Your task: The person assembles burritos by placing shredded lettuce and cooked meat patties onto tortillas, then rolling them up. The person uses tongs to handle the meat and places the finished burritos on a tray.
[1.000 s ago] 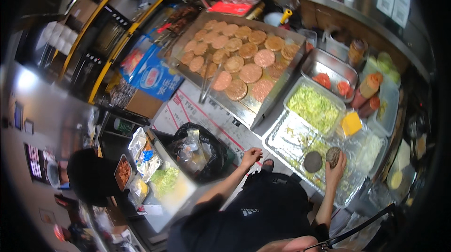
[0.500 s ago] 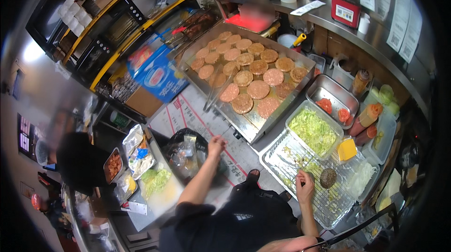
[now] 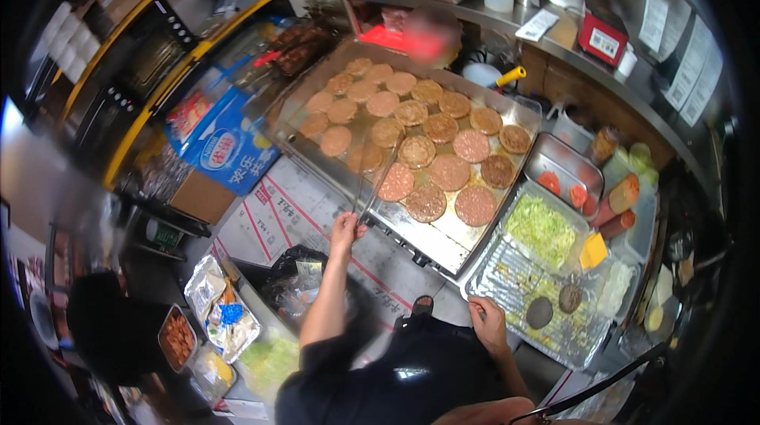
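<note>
My left hand (image 3: 347, 232) is closed at the near end of the thin metal tongs (image 3: 374, 187), whose far part lies over the griddle (image 3: 443, 255). Rows of round burger patties (image 3: 450, 172) cover the griddle, some pink, some browned. On the right, my right hand (image 3: 488, 323) hangs at the left edge of the foil-lined tray (image 3: 554, 350). Its fingers are bent and a little apart, with nothing seen in them. Upon the rack in that tray sit a dark round patty (image 3: 540, 312) and another dark patty (image 3: 570, 298), close together among lettuce scraps.
Shredded lettuce (image 3: 541, 227), cheese slices (image 3: 592, 251), a steel pan with tomato slices (image 3: 549, 181) and sauce bottles (image 3: 621, 197) line the right side. A black-bagged bin (image 3: 297, 270) stands at left, beside a foil tray (image 3: 207, 286). A person in black (image 3: 111, 330) is at far left.
My left hand has reached forward to the tongs at the griddle's edge. The right hand has drawn back left from the rack, where a second dark patty now shows. The view has shifted.
</note>
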`<state>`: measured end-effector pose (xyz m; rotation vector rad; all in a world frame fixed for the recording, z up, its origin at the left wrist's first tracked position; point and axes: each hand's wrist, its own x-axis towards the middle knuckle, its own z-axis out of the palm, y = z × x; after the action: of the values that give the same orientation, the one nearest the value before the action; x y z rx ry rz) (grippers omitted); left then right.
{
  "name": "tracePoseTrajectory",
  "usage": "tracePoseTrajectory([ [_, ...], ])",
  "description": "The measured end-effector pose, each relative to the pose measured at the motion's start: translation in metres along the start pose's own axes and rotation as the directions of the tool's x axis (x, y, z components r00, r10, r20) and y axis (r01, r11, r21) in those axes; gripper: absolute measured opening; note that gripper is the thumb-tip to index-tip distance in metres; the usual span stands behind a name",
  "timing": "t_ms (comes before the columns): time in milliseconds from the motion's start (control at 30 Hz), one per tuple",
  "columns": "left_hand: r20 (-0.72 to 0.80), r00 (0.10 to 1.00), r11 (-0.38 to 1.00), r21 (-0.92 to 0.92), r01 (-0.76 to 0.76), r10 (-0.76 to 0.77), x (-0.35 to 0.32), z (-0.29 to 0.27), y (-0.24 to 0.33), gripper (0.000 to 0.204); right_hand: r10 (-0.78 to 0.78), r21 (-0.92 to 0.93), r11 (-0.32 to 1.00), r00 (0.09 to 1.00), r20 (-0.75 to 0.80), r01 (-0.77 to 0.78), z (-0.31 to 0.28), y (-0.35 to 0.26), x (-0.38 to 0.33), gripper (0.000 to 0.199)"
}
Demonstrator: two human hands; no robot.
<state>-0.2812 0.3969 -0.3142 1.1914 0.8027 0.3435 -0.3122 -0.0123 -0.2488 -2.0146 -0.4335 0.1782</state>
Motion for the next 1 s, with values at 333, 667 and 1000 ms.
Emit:
tracePoseTrajectory([
  [333, 0.115, 0.976, 0.980, -0.099, -0.173, 0.184, -0.100, 0.057, 0.018, 0.016, 0.122, 0.186, 0.968, 0.964, 0.236, -0.168, 0.010, -0.043, 0.026, 0.024],
  [667, 0.742, 0.637, 0.972, 0.086, 0.220, -0.210, -0.254, 0.187, -0.005, 0.028, 0.206, 0.665, 0.719, 0.976, 0.074, -0.203, -0.043, -0.044, 0.025, 0.045],
  [1000, 0.822, 0.422, 0.777, 0.534, -0.333, -0.384, -0.260, 0.234, -0.076, 0.023, 0.489, 0.384, 0.872, 0.478, -0.730, -0.305, -0.230, 0.089, -0.106, 0.063],
])
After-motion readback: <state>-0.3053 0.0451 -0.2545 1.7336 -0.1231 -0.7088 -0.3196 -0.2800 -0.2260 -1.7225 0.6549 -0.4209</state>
